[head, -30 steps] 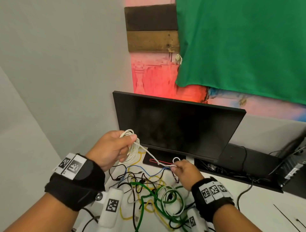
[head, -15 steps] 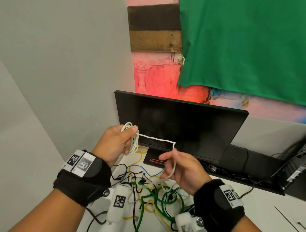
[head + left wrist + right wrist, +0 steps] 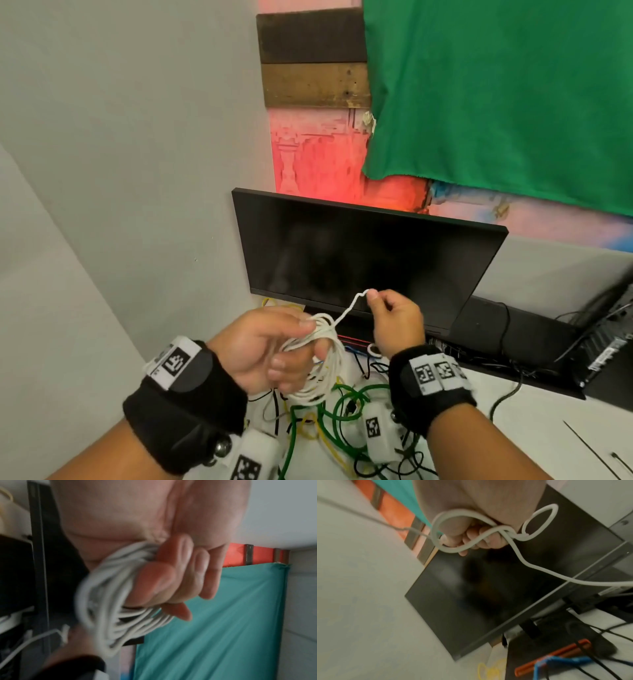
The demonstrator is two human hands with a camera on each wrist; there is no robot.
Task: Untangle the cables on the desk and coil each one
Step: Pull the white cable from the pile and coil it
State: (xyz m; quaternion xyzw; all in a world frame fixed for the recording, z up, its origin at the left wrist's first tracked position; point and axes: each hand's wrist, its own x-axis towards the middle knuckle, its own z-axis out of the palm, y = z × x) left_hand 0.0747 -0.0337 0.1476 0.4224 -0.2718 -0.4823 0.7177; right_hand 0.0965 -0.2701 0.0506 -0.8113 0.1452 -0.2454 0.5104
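A white desk (image 3: 534,425) stands in a corner of grey walls, with a dark monitor (image 3: 363,253) and a green cloth (image 3: 496,92) behind. The left hand (image 3: 263,346) grips the coiled white cable (image 3: 322,370) above the tangled cables (image 3: 329,421), and the right hand (image 3: 394,322) pinches its loose end. Only the right wrist view shows a small knot (image 3: 513,534) there.

Both forearms are bare, each wrist wrapped in a broad black strap (image 3: 181,407) — a white block printed with black square-code markers sits on top, at about 11 o'clock on the left wrist. Under each wrist hangs a white camera housing (image 3: 378,430) with its own code marker — a round metal screw (image 3: 222,447) beside the left one.
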